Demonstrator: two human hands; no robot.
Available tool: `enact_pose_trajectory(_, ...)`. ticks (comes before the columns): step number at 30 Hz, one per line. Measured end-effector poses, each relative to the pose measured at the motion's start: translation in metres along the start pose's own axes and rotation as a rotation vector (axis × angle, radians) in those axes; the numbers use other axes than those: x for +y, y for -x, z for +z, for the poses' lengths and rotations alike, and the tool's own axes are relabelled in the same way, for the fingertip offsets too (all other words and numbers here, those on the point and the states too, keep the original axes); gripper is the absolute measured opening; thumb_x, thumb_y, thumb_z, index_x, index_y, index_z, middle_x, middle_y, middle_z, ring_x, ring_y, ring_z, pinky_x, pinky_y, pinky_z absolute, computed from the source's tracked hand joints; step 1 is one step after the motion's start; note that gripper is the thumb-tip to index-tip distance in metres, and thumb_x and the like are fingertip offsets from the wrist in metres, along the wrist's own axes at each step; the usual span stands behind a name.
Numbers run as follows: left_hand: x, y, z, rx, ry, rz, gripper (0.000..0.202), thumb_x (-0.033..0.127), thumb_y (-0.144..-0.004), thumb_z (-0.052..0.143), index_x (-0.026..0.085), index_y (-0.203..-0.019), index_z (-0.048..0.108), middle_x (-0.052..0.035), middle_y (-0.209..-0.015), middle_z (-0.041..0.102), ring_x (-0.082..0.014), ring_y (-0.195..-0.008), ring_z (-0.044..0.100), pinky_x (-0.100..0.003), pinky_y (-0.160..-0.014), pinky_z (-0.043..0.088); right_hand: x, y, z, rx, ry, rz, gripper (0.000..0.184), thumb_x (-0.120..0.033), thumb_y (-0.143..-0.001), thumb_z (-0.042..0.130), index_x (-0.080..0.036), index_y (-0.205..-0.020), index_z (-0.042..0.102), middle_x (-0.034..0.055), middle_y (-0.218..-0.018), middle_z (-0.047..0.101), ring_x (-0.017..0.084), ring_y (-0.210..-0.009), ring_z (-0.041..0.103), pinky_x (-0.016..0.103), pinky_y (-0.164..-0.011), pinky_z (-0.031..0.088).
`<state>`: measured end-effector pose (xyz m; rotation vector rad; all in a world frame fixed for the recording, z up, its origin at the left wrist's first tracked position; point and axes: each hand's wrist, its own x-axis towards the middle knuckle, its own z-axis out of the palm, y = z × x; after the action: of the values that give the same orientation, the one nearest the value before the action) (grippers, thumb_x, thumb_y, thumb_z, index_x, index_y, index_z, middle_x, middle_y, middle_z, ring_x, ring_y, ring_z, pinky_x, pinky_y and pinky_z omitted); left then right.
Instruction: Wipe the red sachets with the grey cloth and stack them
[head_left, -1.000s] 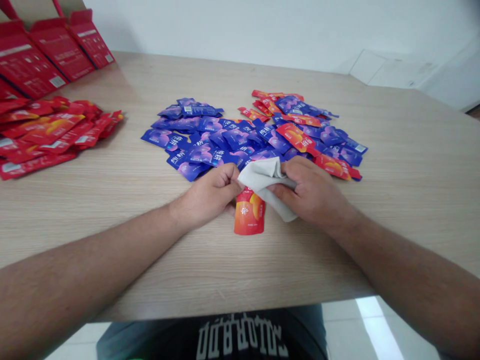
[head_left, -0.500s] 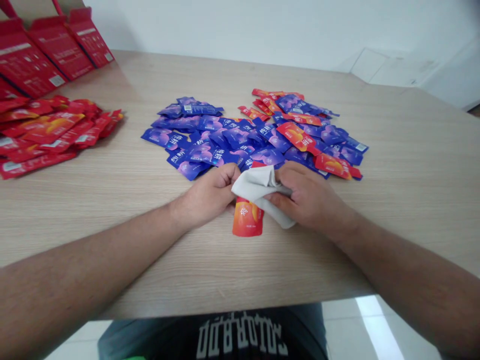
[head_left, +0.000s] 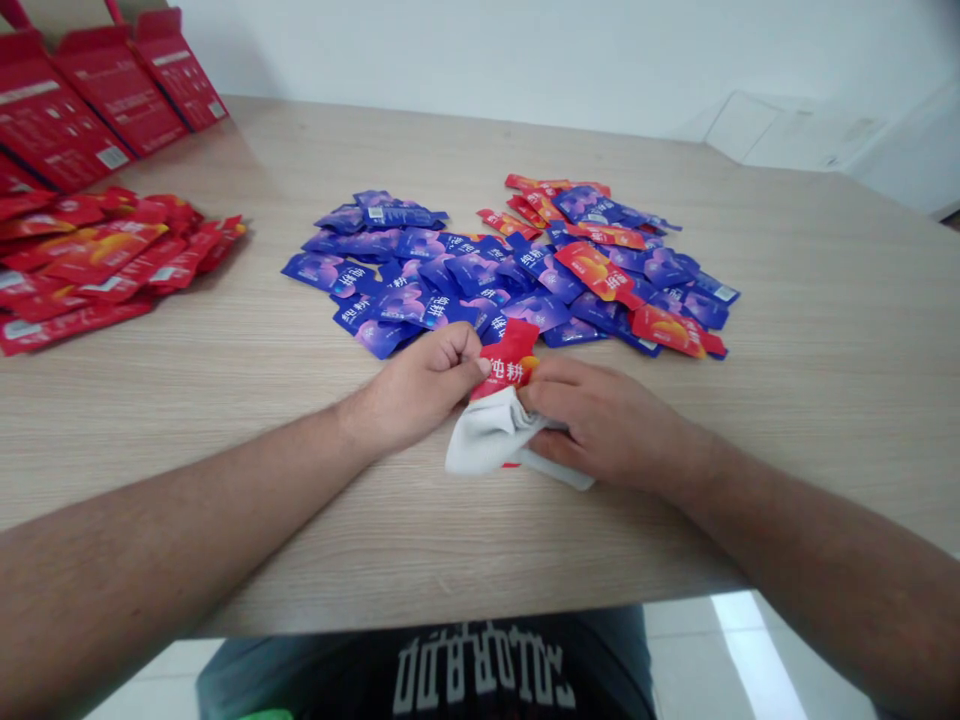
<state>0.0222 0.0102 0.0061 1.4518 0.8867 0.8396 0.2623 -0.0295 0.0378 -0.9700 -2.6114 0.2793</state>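
Observation:
Between my hands is a red and orange pouch [head_left: 507, 358], its narrow end pointing away from me. My left hand [head_left: 429, 385] pinches its left edge, thumb on the front. My right hand [head_left: 600, 415] is closed on a pale grey cloth [head_left: 480, 437], pressed against the pouch's face. The cloth covers the pouch's lower part; only a thin red bit shows below it. Just beyond my hands lies a pile of blue-purple pouches [head_left: 472, 275], with several red-orange pouches [head_left: 596, 272] mixed in at the right.
A heap of red-orange pouches [head_left: 112, 255] lies on the left of the wooden table [head_left: 360, 560]. Behind it stand red cardboard boxes [head_left: 120, 90] with raised flaps. A white wall [head_left: 465, 60] runs along the table's far edge.
My right hand has drawn the cloth down the pouch toward me. The upper part of the pouch is now uncovered and its lower part hidden. My left hand has hardly moved.

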Motion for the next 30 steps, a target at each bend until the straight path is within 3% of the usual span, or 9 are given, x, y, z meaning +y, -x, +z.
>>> enact_pose_trajectory(7,0.001,0.002,0.006,0.019,0.148,-0.081,0.028,0.033,-0.090,0.075,0.021,-0.084,0.050,0.0051,-0.067,0.056,-0.0084,-0.054,0.049,-0.019,-0.050,0.037,0.009,-0.002,-0.001,0.196,0.083,0.211,0.017,-0.035,-0.098,0.067,-0.018,-0.099,0.064,0.0078,-0.097,0.065,0.026,-0.090,0.062,0.037,-0.079,0.049)
enact_pose_trajectory(12,0.000,0.002,0.005,0.039,0.117,-0.076,0.027,0.033,-0.090,0.073,0.022,-0.084,0.050,0.0050,-0.064,0.053,-0.0089,-0.051,0.046,-0.019,-0.047,0.032,-0.002,-0.001,0.001,-0.053,0.002,0.008,0.008,-0.026,-0.098,0.066,-0.019,-0.101,0.066,0.0072,-0.103,0.066,0.024,-0.091,0.064,0.035,-0.080,0.050)
enact_pose_trajectory(14,0.000,0.001,0.004,0.038,0.114,-0.078,0.027,0.035,-0.091,0.073,0.022,-0.085,0.050,0.0046,-0.065,0.053,-0.0090,-0.052,0.046,-0.019,-0.047,0.031,-0.001,0.000,0.000,-0.032,0.036,0.039,0.010,-0.027,-0.098,0.066,-0.019,-0.103,0.066,0.0078,-0.103,0.066,0.025,-0.092,0.064,0.036,-0.080,0.050)
enact_pose_trajectory(18,-0.001,0.000,0.005,0.038,0.158,-0.086,0.029,0.037,-0.092,0.073,0.021,-0.085,0.050,0.0034,-0.069,0.056,-0.0095,-0.056,0.050,-0.020,-0.051,0.039,0.005,-0.001,-0.001,0.138,0.099,0.154,0.014,-0.031,-0.098,0.067,-0.017,-0.102,0.065,0.0090,-0.099,0.065,0.026,-0.094,0.063,0.037,-0.082,0.050)
enact_pose_trajectory(25,0.001,0.001,0.004,0.040,0.125,-0.085,0.026,0.032,-0.090,0.072,0.022,-0.085,0.049,0.0046,-0.065,0.055,-0.0097,-0.052,0.048,-0.021,-0.048,0.034,-0.009,0.000,0.001,-0.083,0.003,-0.003,0.005,-0.024,-0.098,0.066,-0.020,-0.101,0.067,0.0064,-0.103,0.067,0.022,-0.089,0.063,0.033,-0.077,0.049)
enact_pose_trajectory(30,0.001,0.000,0.004,0.057,0.119,-0.063,0.029,0.037,-0.091,0.074,0.021,-0.082,0.051,0.0054,-0.063,0.051,-0.0079,-0.050,0.041,-0.020,-0.047,0.030,-0.001,0.000,0.000,0.138,0.029,0.140,0.022,-0.026,-0.095,0.069,-0.019,-0.115,0.065,0.0104,-0.110,0.068,0.027,-0.100,0.065,0.039,-0.088,0.053)
